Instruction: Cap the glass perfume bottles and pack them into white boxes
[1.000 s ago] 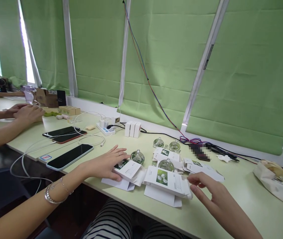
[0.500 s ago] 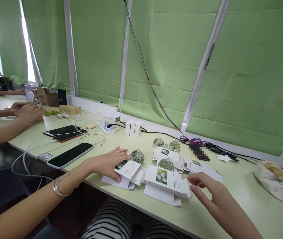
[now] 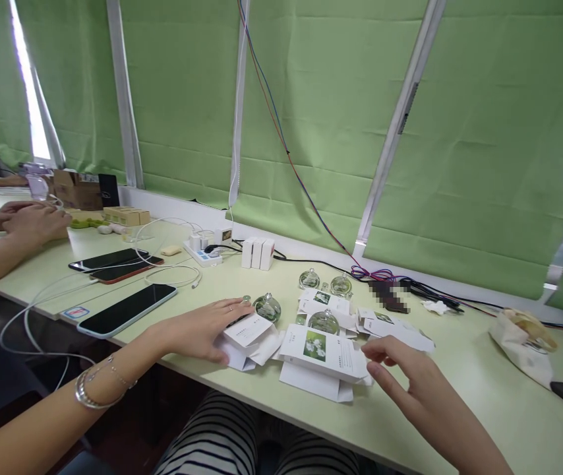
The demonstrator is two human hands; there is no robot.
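Note:
My left hand lies with its fingers stretched over the left end of a flattened white box, covering most of its picture; the thumb is at the near edge. My right hand is open, with its fingertips at the right end of another white box that bears a white-flower picture. Whether they touch it I cannot tell. Behind the left box stands a round glass bottle with green inside. A similar glass bottle is behind the right box. More white boxes lie beyond.
Two more glass bottles stand farther back. Small white boxes stand near a power strip. Phones and white cables are at left, near a co-worker's hands. A cloth pouch lies at right. Black cables run along the wall.
The view has shifted slightly to the right. My left hand has slid farther over the left box and hides more of its picture. My right hand stays by the right box.

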